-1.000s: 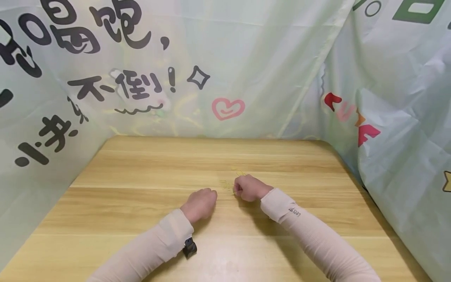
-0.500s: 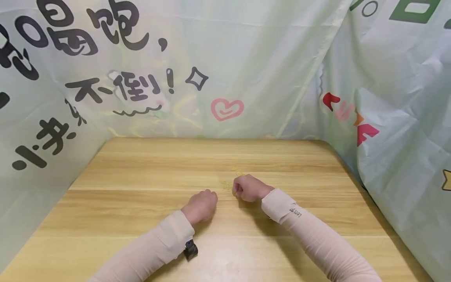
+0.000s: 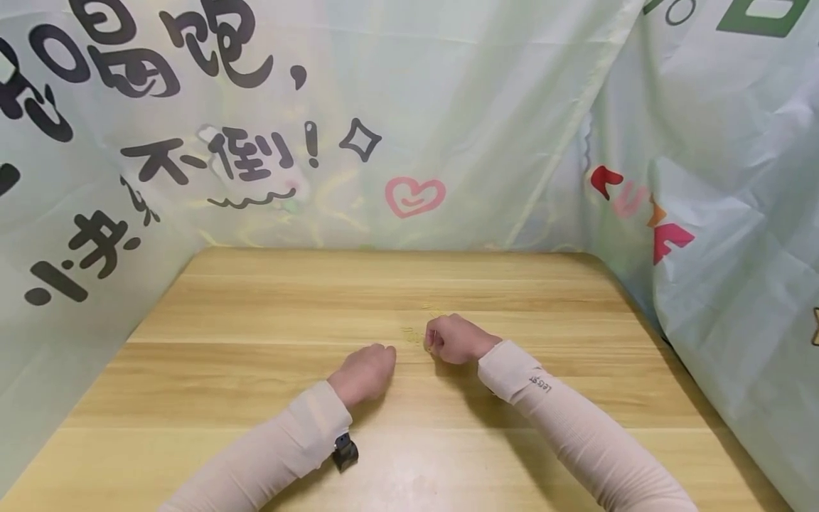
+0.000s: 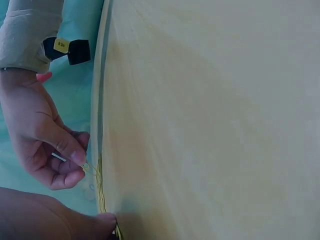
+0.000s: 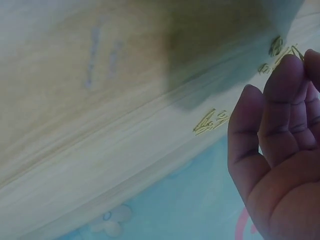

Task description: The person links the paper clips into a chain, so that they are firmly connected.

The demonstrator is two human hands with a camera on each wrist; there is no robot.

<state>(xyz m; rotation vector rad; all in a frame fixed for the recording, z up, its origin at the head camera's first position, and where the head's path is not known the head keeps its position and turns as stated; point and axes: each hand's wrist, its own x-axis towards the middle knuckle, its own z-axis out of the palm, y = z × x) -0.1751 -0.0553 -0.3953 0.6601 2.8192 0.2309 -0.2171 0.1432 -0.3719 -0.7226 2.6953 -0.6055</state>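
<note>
My right hand (image 3: pixel 457 338) pinches a thin gold wire loop that looks like a paper clip (image 4: pixel 89 168) between thumb and fingertips, a little above the wooden table (image 3: pixel 288 299). In the right wrist view the same loop shows at the right hand's fingertips (image 5: pixel 286 70). My left hand (image 3: pixel 365 371) is low on the table to the left, knuckles up, its fingertips mostly hidden under it. One left fingertip (image 4: pixel 107 219) shows beside gold wire pieces in the left wrist view; I cannot tell whether it grips any.
Small groups of gold paper clips (image 5: pixel 206 123) lie on the table just beyond the hands, with another cluster (image 5: pixel 276 46) nearby. Printed cloth (image 3: pixel 486 142) hangs along the back and both sides of the table. A black device (image 3: pixel 345 453) is strapped at the left wrist.
Both hands keep almost the same places. At the right fingertips the gold paper clip has shifted slightly; the head view moves a little.
</note>
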